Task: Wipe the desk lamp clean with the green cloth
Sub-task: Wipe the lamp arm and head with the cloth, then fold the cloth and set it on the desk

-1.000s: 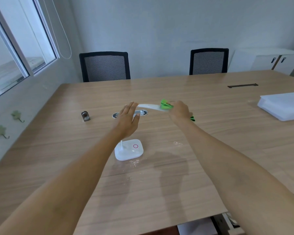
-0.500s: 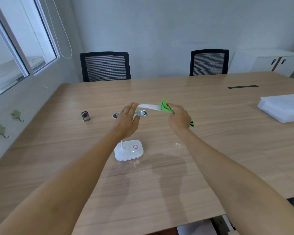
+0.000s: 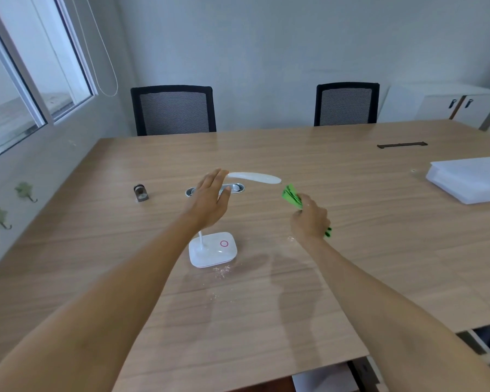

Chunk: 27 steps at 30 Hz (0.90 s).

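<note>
A white desk lamp stands on the wooden table, its flat base (image 3: 213, 249) with a red ring near me and its long head (image 3: 254, 177) held level above. My left hand (image 3: 209, 200) is at the left end of the lamp head, fingers spread; whether it touches the head I cannot tell. My right hand (image 3: 310, 219) is closed around the green cloth (image 3: 292, 195), which sticks out toward the lamp. The cloth hangs just right of and below the tip of the head, apart from it.
A small dark jar (image 3: 141, 192) stands to the left, a metal cable grommet (image 3: 235, 188) lies behind the lamp. White sheets (image 3: 470, 179) are stacked at the right. Two black chairs (image 3: 173, 110) stand at the far edge. White specks lie near the base.
My right hand with the cloth has slid off the tip of the lamp head and dropped down to the right. My left hand has stayed at the head's left end.
</note>
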Available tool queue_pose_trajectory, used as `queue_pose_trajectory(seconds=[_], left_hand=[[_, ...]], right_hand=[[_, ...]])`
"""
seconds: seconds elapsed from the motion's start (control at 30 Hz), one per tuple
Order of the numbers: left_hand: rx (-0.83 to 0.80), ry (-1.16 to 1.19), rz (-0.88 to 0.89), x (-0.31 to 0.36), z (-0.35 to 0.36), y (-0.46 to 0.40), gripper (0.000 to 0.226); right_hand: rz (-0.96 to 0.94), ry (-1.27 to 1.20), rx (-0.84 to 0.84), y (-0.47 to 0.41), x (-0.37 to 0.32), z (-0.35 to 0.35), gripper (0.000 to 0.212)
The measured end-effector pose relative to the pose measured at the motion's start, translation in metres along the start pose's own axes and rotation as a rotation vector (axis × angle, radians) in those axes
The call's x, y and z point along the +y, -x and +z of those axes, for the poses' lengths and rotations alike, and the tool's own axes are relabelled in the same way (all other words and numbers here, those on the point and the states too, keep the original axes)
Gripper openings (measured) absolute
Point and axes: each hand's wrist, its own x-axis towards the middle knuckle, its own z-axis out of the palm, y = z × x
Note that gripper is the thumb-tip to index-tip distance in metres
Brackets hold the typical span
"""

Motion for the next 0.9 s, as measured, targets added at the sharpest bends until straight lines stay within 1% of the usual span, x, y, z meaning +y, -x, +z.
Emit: queue_pose_trajectory(seconds=[0.07, 0.1, 0.17, 0.27, 0.33, 0.4, 0.43, 0.47, 0.5, 0.6, 0.63, 0.67, 0.73, 0.8, 0.83, 0.9], left_hand=[[-0.01, -0.009, -0.002, -0.001, -0.001, 0.0, 0.052], [-0.015, -0.009, -0.003, -0.003, -0.001, 0.002, 0.053], [-0.002, 0.004, -0.002, -0.008, -0.001, 0.007, 0.054], [0.077, 0.036, -0.01, -0.026, 0.0, 0.027, 0.054], [0.122, 0.024, -0.078, -0.044, 0.005, 0.049, 0.054], [0.143, 0.016, -0.221, -0.066, 0.013, 0.074, 0.05], [0.128, 0.037, -0.306, -0.077, 0.018, 0.085, 0.043], [0.091, 0.088, -0.393, -0.087, 0.02, 0.096, 0.031], [0.018, 0.183, -0.473, -0.094, 0.023, 0.106, 0.021], [-0.323, 0.649, -0.766, -0.107, 0.017, 0.14, 0.029], [-0.406, 0.754, -0.813, -0.112, 0.014, 0.15, 0.03], [-0.447, 0.803, -0.828, -0.118, 0.011, 0.158, 0.029], [-0.384, 0.897, -0.865, -0.135, -0.001, 0.173, 0.022], [-0.284, 0.974, -0.904, -0.152, -0.017, 0.187, 0.017], [-0.262, 0.996, -0.924, -0.158, -0.025, 0.193, 0.015], [-0.243, 1.01, -0.985, -0.173, -0.04, 0.206, 0.02]], right_hand=[[0.211, -0.132, -0.033, 0.007, 0.005, 0.005, 0.032], [0.292, -0.215, -0.071, 0.011, 0.007, 0.008, 0.028], [0.389, -0.358, -0.168, 0.02, 0.008, 0.014, 0.026], [0.485, -0.527, -0.34, 0.032, 0.004, 0.029, 0.022], [0.603, -0.719, -0.493, 0.044, -0.004, 0.037, 0.012], [0.705, -0.865, -0.635, 0.058, -0.019, 0.044, 0.013], [0.733, -0.907, -0.703, 0.065, -0.027, 0.048, 0.013], [0.747, -0.94, -0.765, 0.072, -0.036, 0.054, 0.014], [0.753, -0.979, -0.814, 0.079, -0.044, 0.059, 0.015], [0.791, -1.098, -0.939, 0.104, -0.075, 0.081, 0.019], [0.815, -1.134, -0.967, 0.113, -0.085, 0.088, 0.019], [0.84, -1.164, -0.987, 0.121, -0.094, 0.094, 0.02], [0.882, -1.184, -1.036, 0.137, -0.113, 0.108, 0.019], [0.889, -1.156, -1.1, 0.153, -0.13, 0.121, 0.019], [0.881, -1.139, -1.127, 0.159, -0.136, 0.126, 0.018], [0.871, -1.101, -1.166, 0.17, -0.15, 0.137, 0.014]])
